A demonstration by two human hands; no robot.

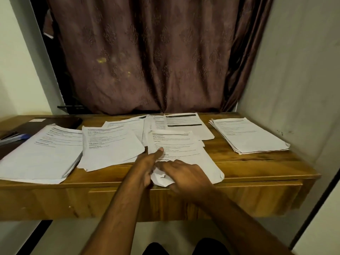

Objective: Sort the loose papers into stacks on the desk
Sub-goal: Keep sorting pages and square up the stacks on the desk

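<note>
White printed sheet (179, 151) lies at the wooden surface's (257, 168) near edge, its crumpled corner pinched by both hands, left (145, 169) and right (185, 176) (thumb extended on top).

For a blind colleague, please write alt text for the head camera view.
Both hands, left hand and right hand, grip the near corner of a printed sheet at the wooden desk front. A thick stack lies left, a neat stack right, loose papers between.
</note>
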